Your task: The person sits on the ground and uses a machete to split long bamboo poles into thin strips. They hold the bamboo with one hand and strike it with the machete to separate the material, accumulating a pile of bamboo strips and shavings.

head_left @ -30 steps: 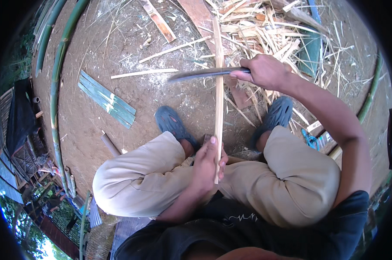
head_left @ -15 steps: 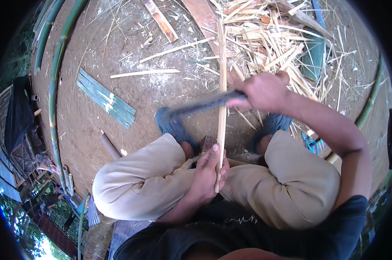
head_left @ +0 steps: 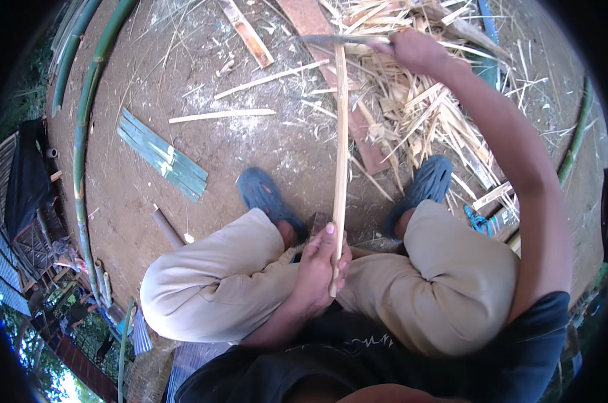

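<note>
A long, pale bamboo strip [head_left: 342, 134] stretches away from my lap, its near end between my knees. My left hand [head_left: 319, 265] is closed around it low down, thumb along its top. At the strip's far end, my right hand [head_left: 417, 52] grips the handle of a long-bladed knife [head_left: 327, 39]. The dark blade lies across the strip near its tip and points left, somewhat blurred. Whether the edge touches the strip I cannot tell.
Pale shavings and splinters [head_left: 445, 114] heap up at the far right, beside a reddish-brown board [head_left: 368, 138]. Green split slats [head_left: 163, 154] lie on the dirt to the left, and a green bamboo pole [head_left: 85, 127] runs beyond them. My shoes [head_left: 267, 195] stand either side of the strip.
My right hand has carried the knife away from me along the strip, from about its middle to its far end, my arm straightening. My left hand keeps its hold.
</note>
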### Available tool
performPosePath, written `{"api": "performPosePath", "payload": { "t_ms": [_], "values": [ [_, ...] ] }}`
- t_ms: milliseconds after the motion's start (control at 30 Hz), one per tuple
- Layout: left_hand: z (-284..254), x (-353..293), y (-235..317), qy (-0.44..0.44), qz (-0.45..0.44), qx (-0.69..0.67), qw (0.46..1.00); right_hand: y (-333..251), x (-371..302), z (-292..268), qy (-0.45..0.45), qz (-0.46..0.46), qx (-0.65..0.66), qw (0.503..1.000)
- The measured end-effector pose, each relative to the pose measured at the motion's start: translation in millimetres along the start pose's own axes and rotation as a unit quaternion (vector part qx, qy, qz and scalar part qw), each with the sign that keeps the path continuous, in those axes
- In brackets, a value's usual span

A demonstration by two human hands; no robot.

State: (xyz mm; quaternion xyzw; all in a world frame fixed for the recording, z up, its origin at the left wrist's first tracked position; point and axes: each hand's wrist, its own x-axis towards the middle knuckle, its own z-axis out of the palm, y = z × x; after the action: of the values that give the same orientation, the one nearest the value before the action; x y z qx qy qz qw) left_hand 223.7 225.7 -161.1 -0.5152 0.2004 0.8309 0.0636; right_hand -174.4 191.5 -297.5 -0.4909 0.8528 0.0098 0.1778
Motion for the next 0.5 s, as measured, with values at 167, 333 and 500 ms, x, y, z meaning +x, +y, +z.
{"api": "performPosePath", "payload": {
  "t_ms": [167,333,500],
  "values": [
    [-11.3,4.1,0.2,-0.016,0.008,-0.040,0.999,-22.1,-9.5,-15.4,-0.092,-0.039,-0.054,0.994],
    [-8.1,2.7,-2.2,0.015,0.009,-0.014,1.000,-54.0,-68.1,-15.6,-0.085,-0.115,0.022,0.989],
    [-8.0,5.6,-5.9,0.007,0.025,-0.014,1.000,5.7,-8.8,-3.3,-0.029,0.105,0.066,0.992]
  ]
}}
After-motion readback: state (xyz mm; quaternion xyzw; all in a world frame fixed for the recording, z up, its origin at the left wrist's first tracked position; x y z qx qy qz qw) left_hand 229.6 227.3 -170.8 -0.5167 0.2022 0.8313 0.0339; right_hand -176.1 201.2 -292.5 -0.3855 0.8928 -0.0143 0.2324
